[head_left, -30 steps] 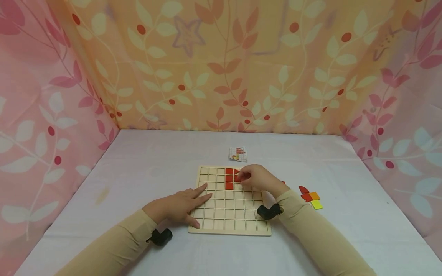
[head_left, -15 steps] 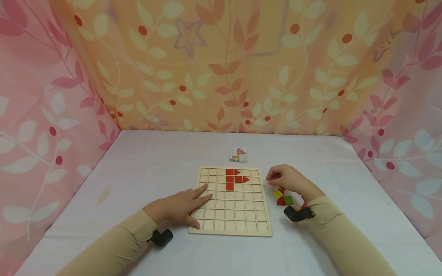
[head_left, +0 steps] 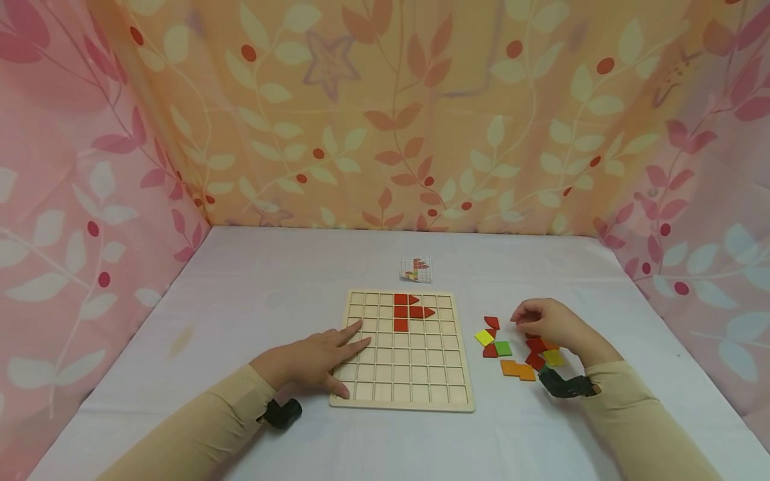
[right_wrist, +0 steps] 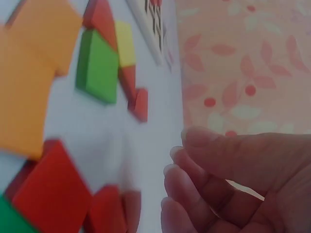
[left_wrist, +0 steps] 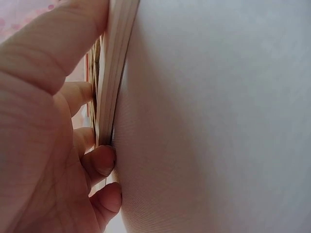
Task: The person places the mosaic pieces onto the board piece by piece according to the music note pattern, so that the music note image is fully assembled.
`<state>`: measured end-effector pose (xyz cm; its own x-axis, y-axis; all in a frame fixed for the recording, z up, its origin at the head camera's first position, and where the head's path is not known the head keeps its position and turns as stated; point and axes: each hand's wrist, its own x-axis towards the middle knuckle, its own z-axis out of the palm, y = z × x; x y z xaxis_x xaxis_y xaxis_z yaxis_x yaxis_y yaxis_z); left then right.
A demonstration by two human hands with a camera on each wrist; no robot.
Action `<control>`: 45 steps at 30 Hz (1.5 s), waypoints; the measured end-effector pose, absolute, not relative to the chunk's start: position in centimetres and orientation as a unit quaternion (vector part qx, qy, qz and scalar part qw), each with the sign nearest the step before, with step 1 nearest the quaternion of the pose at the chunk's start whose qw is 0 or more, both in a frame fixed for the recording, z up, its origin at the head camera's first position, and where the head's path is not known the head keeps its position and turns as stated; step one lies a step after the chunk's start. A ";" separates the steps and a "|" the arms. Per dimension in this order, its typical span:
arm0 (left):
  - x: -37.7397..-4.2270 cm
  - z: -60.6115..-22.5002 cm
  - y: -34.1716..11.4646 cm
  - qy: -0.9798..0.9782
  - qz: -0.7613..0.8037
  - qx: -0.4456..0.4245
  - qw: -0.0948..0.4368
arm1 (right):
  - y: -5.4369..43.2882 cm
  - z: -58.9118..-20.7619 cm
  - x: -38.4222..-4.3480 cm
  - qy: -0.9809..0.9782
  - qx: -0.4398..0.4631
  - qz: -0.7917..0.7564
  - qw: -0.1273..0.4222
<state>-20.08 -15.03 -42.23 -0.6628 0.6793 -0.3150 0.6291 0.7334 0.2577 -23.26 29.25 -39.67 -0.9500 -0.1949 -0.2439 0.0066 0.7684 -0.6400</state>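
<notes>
A wooden grid board [head_left: 400, 406] lies on the white table with several red tiles [head_left: 400, 312] set in its upper cells. My left hand [head_left: 309, 359] rests with spread fingers on the board's left side, the thumb near its front corner. In the left wrist view, the fingers [left_wrist: 77, 99] lie along the board's edge [left_wrist: 111, 73]. Over the loose tiles at the right hovers my right hand [head_left: 547, 324], fingers loosely bent and holding nothing. Below it, red tiles [head_left: 535, 346] are partly hidden. The right wrist view shows its thumb [right_wrist: 204, 138] near the fingertips, above the table.
Left of the right hand lie a yellow tile [head_left: 484, 337], a green tile [head_left: 502, 349] and orange tiles [head_left: 517, 369]. A small printed pattern card [head_left: 416, 269] lies behind the board. Patterned curtains [head_left: 385, 133] enclose the table's back and sides.
My right hand has left the board and moved right to the loose tiles. A red pointed tile now shows in the second row where the hand was. The left hand has stayed put.
</notes>
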 end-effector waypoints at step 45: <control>-19.9 -42.0 -15.0 0.912 0.060 0.355 0.196 | 32.4 -41.6 -22.2 0.945 -0.036 -0.273 0.176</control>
<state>-19.87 -15.03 -41.96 -0.6705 0.6718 -0.3149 0.6244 0.7402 0.2494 -22.15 32.42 -41.59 -0.9350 -0.1653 -0.3136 0.0277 0.8479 -0.5294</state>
